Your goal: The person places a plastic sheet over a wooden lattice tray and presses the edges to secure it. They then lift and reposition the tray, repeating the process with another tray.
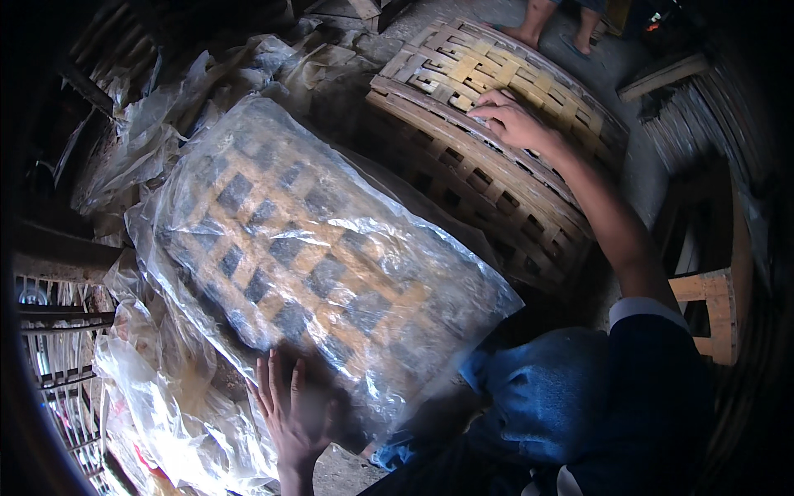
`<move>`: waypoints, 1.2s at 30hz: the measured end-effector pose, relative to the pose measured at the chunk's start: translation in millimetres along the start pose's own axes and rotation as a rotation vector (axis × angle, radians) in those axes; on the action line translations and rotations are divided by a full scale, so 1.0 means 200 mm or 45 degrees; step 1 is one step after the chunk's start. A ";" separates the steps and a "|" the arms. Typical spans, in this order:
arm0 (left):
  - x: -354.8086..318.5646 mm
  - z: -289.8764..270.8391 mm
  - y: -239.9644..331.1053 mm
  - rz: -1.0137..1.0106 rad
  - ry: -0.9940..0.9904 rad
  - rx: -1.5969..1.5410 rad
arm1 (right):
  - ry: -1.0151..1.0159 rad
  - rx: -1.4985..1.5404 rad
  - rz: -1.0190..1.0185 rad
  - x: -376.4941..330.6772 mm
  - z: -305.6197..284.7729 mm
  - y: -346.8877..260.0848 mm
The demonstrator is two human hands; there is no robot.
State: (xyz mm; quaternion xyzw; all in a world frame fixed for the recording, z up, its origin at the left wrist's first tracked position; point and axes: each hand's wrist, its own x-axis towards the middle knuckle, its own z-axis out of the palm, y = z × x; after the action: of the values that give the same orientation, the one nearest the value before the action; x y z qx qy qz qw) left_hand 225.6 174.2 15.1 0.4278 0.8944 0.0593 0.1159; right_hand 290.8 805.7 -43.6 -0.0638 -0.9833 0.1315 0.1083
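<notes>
My left hand (291, 409) is spread wide, fingers apart and pointing away from me, gripping nothing; its fingertips lie at the near left edge of the wrapped tray (331, 273). My right hand (514, 122) reaches farther out, palm down, on the rim of the woven crate (538, 78). Its fingers are half curled with the thumb close to them, and I can't tell whether they pinch anything.

The wrapped tray sits slantwise in front of me, between my two hands: a lattice of tan strips with dark squares in the gaps, seen through shiny, wrinkled clear plastic. The woven crate is just beyond it to the right, with yellowish strips on top and a browner lattice side below the rim.

My knee, in blue jeans (542, 393), is beside the tray's near right corner. Loose plastic sheets (178, 405) lie crumpled on the left, next to a slatted wall (62, 388). A wooden frame (710, 306) stands at the right. Beyond the crate, at the top, are another person's feet (523, 35).
</notes>
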 end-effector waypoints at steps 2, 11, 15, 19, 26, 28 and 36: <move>0.00 0.00 0.00 0.001 0.007 0.001 | -0.021 -0.008 0.008 0.01 0.00 0.00; 0.00 0.00 0.00 0.004 0.042 -0.043 | -0.029 0.085 -0.002 0.01 -0.03 0.02; -0.01 0.01 0.00 0.010 0.065 -0.050 | -0.006 0.062 -0.085 0.01 -0.03 0.04; -0.01 0.02 -0.01 0.014 0.065 -0.054 | 0.011 0.011 -0.169 0.01 -0.04 0.01; -0.01 0.02 -0.02 0.002 0.058 -0.072 | 0.136 -0.213 -0.094 0.01 -0.01 0.02; -0.01 0.02 -0.03 0.019 0.066 -0.063 | 0.314 -0.080 0.133 0.02 -0.01 0.08; -0.01 -0.01 -0.01 0.005 0.075 -0.103 | 1.303 1.217 0.909 -0.03 -0.43 0.56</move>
State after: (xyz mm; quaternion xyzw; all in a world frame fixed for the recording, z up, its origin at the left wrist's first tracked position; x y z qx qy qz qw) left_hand 224.9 172.7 16.5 0.4225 0.8936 0.1081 0.1067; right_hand 326.7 933.5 5.3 -0.3750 -0.5681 0.5215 0.5145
